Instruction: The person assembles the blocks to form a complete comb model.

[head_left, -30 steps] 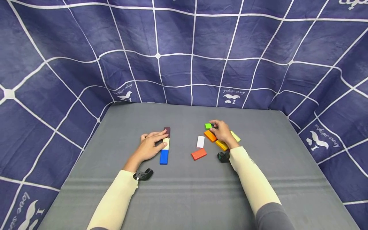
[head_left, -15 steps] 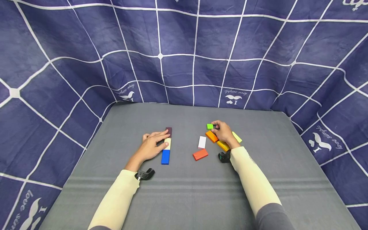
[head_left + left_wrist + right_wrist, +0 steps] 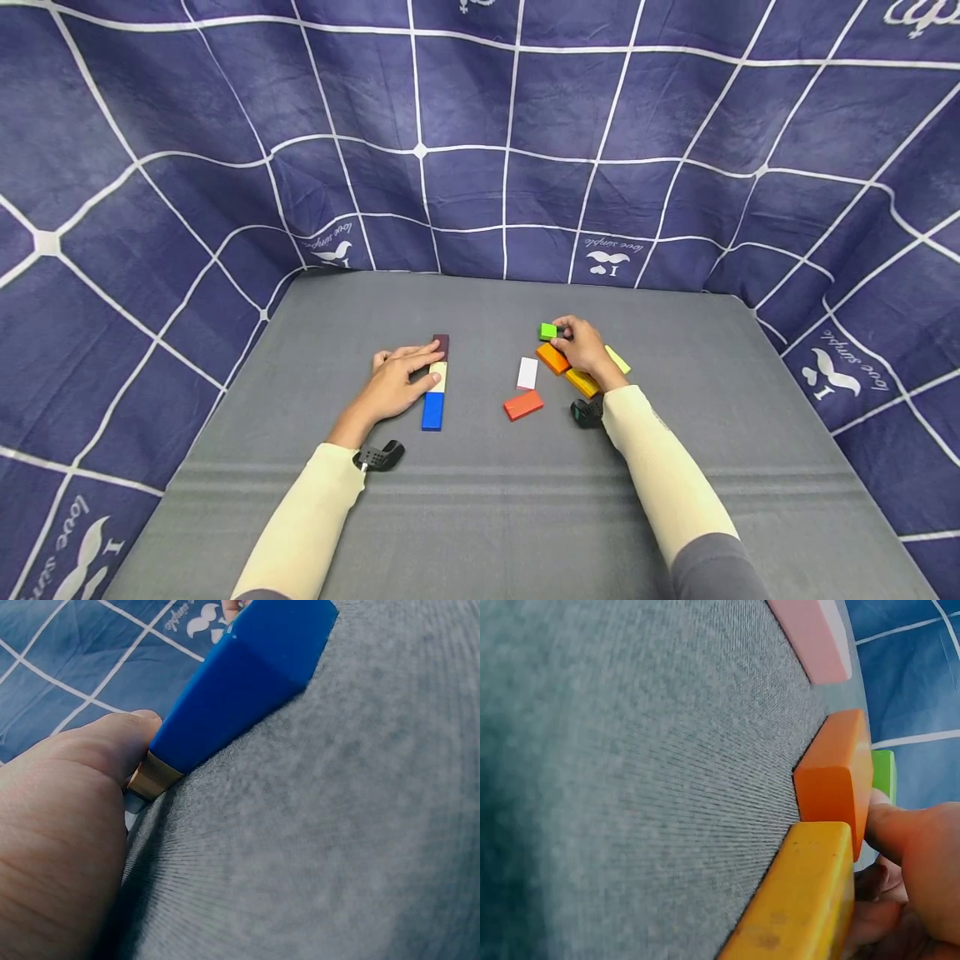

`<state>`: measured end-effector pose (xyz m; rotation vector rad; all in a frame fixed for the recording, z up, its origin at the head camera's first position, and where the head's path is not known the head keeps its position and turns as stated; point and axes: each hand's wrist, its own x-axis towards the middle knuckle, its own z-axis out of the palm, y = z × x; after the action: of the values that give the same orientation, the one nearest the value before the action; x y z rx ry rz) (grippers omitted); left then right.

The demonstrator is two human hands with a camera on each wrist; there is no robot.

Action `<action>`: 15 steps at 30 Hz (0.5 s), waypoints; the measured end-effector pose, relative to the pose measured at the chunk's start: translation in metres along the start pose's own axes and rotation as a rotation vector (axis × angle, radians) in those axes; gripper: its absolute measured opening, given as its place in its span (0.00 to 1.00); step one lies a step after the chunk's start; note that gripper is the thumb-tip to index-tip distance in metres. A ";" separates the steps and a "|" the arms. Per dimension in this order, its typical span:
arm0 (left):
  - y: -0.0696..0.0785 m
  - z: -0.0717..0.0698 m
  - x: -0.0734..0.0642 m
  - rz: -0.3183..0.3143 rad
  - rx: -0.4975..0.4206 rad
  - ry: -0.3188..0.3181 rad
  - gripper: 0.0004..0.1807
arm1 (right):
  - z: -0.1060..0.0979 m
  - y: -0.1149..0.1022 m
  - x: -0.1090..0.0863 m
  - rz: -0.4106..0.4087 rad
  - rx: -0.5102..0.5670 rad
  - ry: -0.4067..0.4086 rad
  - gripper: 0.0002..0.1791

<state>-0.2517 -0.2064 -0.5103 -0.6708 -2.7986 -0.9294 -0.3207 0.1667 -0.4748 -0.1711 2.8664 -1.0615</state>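
Note:
In the head view, a dark maroon block (image 3: 441, 342), a cream block (image 3: 438, 377) and a blue block (image 3: 432, 412) form one straight row. My left hand (image 3: 393, 383) rests on the row from the left, fingertips over the maroon and cream blocks. Its thumb (image 3: 135, 731) lies along the row near the blue block's end. On the right, my right hand (image 3: 585, 346) pinches a green block (image 3: 548, 332) by its right end between thumb and fingers. A dark patch shows between those fingers. Just below lies an orange block (image 3: 552, 358), close to the thumb.
A yellow-orange block (image 3: 582, 382) and a pale yellow-green block (image 3: 618, 359) lie partly under the right hand and wrist. A white block (image 3: 527, 373) and a red block (image 3: 522, 406) sit left of them on the grey table (image 3: 480, 508). A blue checked curtain (image 3: 465, 192) encloses the back and sides.
The head view has shifted slightly. The green block's near side shows a little more now, as if raised or tipped. Both hands have otherwise stayed in place.

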 end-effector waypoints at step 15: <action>-0.001 -0.001 0.000 0.013 -0.008 0.007 0.26 | -0.011 -0.025 -0.014 -0.166 -0.021 0.057 0.19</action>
<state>-0.2526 -0.2075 -0.5102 -0.6845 -2.7827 -0.9398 -0.3061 0.1567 -0.4495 -0.3923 2.9584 -1.0792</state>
